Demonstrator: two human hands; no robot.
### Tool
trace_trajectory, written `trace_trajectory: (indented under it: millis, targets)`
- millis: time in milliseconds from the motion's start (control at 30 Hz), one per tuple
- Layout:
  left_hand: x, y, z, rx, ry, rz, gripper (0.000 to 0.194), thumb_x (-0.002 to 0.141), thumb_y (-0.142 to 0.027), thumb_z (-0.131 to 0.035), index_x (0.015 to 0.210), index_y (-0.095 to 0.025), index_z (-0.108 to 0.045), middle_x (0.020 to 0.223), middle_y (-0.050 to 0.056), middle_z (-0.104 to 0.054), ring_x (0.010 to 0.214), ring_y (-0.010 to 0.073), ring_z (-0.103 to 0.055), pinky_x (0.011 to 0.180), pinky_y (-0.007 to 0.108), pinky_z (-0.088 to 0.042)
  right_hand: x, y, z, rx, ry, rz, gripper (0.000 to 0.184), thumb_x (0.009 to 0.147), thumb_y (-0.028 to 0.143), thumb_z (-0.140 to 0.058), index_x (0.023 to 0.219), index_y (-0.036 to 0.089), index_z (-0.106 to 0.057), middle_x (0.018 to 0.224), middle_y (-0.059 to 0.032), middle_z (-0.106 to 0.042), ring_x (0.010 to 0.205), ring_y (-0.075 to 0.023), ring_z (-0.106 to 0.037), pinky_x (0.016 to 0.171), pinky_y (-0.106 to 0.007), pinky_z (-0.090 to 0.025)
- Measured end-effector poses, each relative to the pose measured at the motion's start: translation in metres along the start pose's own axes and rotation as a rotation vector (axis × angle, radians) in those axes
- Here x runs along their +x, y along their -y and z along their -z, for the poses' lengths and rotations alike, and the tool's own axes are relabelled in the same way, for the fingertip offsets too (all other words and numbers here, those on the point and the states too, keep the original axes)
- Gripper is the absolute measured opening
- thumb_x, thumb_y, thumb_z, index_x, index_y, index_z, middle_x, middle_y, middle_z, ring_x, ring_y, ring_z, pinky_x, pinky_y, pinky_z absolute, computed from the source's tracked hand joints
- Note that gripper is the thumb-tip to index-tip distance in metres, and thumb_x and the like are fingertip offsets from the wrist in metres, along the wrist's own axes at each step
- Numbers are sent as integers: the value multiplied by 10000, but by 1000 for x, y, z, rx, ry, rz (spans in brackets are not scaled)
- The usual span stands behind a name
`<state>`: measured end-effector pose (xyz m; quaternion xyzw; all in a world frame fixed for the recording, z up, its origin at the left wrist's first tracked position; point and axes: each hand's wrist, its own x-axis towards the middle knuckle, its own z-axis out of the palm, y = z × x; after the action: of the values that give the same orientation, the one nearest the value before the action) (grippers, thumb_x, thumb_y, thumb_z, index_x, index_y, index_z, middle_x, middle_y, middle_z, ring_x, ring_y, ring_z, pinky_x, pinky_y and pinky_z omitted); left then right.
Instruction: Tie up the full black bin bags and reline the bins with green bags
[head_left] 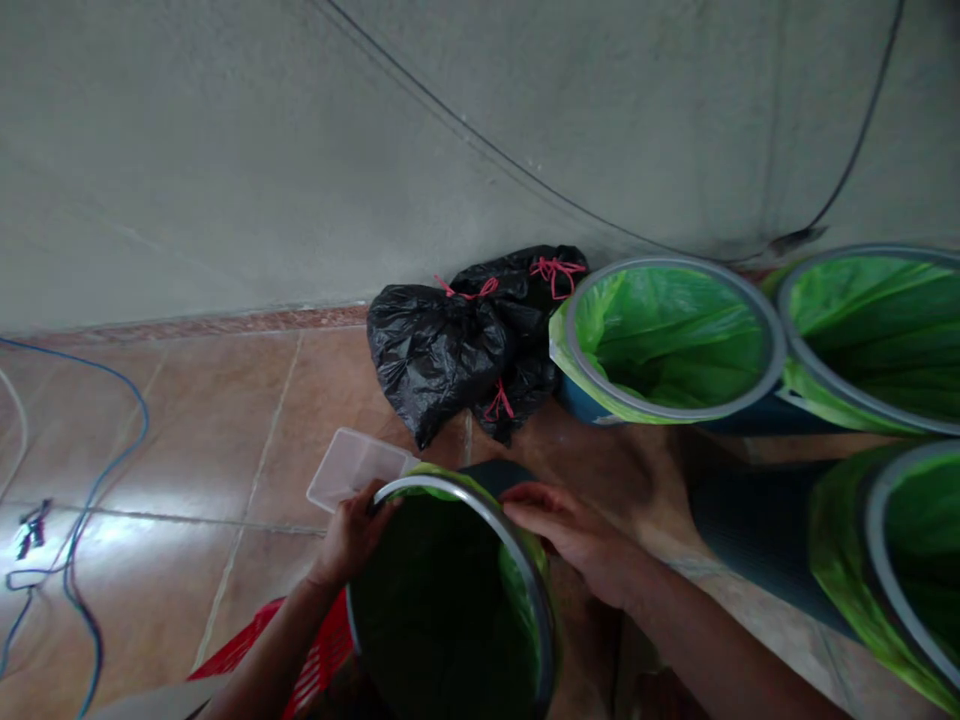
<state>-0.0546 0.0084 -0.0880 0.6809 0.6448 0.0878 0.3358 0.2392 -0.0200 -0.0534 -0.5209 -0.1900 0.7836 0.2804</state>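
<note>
A trash bin [546, 580] with a grey rim ring and a green bag lining it stands right in front of me, its mouth tilted toward me. My left hand [356, 535] is closed over the far left part of the rim, fingers curled over the edge. On the other side, my right hand [555, 515] has its fingers closed at the outer edge of the rim, against the green bag [517, 580]. The inside of the bin is dark, and its lower part is hidden. A clear plastic container [358, 468] lies on the floor just beyond my left hand.
Several black garbage bags [442, 350] tied with red strings lie against the wall [225, 150]. To the right stand more green-lined bins [675, 410]. A red basket [322, 650] is partly hidden beneath my left arm. Blue cable [112, 465] runs across the tiled floor [202, 420] at left.
</note>
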Motion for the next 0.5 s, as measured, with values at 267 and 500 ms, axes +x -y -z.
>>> trace_trajectory:
  millis: [267, 500]
  targets:
    - [10, -36, 20, 78, -106, -378, 242, 877, -301, -538, 1045, -158, -637, 941, 68, -710, 835, 164, -674, 752, 235, -527, 0, -24, 40, 86, -9, -36, 367, 603, 343, -797, 913, 204, -658, 705, 35, -617, 633, -98, -527, 578, -223, -370]
    - [8, -54, 15, 69, -70, -706, 252, 865, -186, -571, 1114, -163, -600, 1002, 84, -698, 923, 161, -671, 819, 253, -545, -14, -8, 42, -60, 37, 56, 418, 812, 561, -572, 1026, 211, -651, 737, 14, -600, 645, -102, -508, 590, -227, -376]
